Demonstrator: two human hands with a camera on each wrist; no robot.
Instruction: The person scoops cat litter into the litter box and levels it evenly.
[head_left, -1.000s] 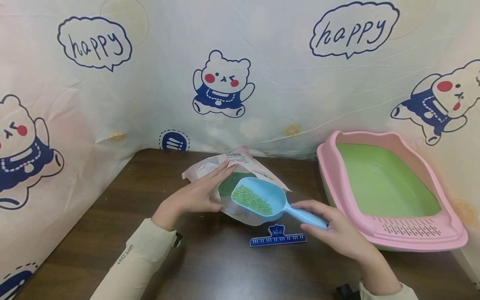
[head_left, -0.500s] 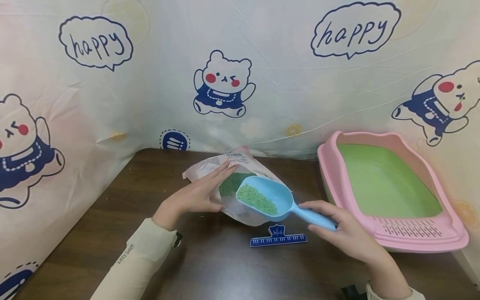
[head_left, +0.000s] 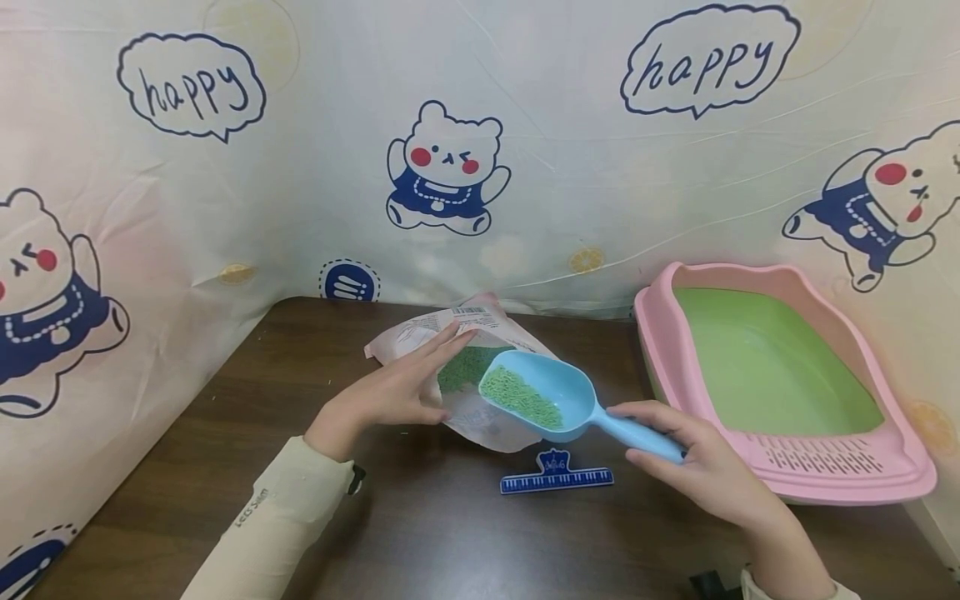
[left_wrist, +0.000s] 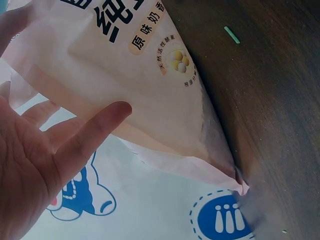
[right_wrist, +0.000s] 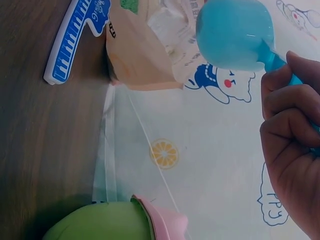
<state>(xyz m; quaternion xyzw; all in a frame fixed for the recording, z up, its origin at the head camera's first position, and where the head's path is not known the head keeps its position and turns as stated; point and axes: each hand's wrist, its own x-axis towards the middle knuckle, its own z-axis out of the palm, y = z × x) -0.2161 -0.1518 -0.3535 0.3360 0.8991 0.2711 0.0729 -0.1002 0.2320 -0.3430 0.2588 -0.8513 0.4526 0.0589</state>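
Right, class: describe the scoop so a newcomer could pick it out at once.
On the brown table, find the pink-rimmed tray. The right hand beside it grips the scoop. It is light blue and carries green pellets, unlike the dark blue clip.

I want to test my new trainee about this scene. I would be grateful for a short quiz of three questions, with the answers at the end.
1. Choose one. The right hand holds a light-blue plastic scoop. What colour is the load in it?
A) white
B) green
C) red

2. True or false? A flat blue-and-white piano-patterned clip lies on the dark brown wooden table.

3. In the head view, on which side of the pale pink printed bag is the green plastic tray with a pink rim?

Key:
1. B; small green pellets.
2. True.
3. The right side.
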